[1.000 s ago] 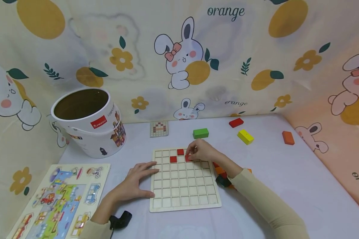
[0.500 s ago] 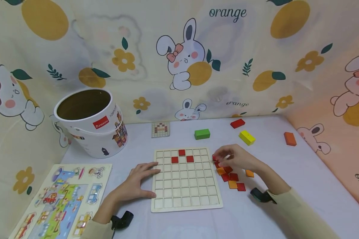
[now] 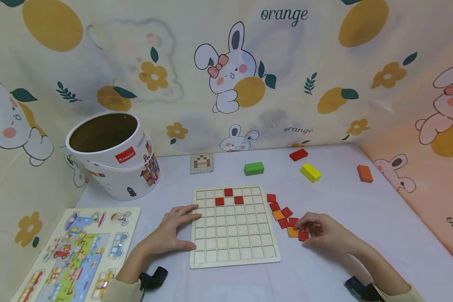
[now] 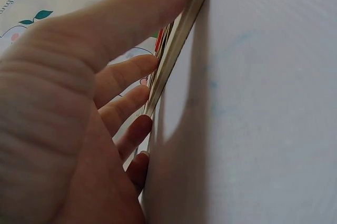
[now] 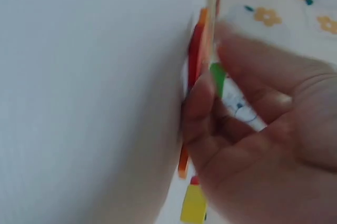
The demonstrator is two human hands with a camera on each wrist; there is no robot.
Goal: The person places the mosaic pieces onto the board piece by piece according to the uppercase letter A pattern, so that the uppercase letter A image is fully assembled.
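Observation:
In the head view, my left hand (image 3: pixel 170 230) rests at the left edge of a wooden grid board (image 3: pixel 234 235), fingers spread and touching its rim. The left wrist view shows the fingertips (image 4: pixel 142 66) along that edge. Three red square tiles lie in the board's upper rows, one of them the top tile (image 3: pixel 228 192). My right hand (image 3: pixel 326 233) is at the lower end of a loose group of red and orange tiles. Its thumb and forefinger stand apart beside a red tile (image 3: pixel 303 236); whether they touch it is unclear. An orange tile (image 3: pixel 292 232) lies just left of it.
Behind the board lie a small pattern card (image 3: pixel 201 163), a green block (image 3: pixel 254 168), a red block (image 3: pixel 298 154), a yellow block (image 3: pixel 311 173) and an orange block (image 3: pixel 364 173). A white bucket (image 3: pixel 113 176) and a picture puzzle (image 3: pixel 75 251) stand at the left.
My right hand let go of a red tile on the board, moved right to the loose tiles, then came down towards their near end. My left hand stayed at the board's edge.

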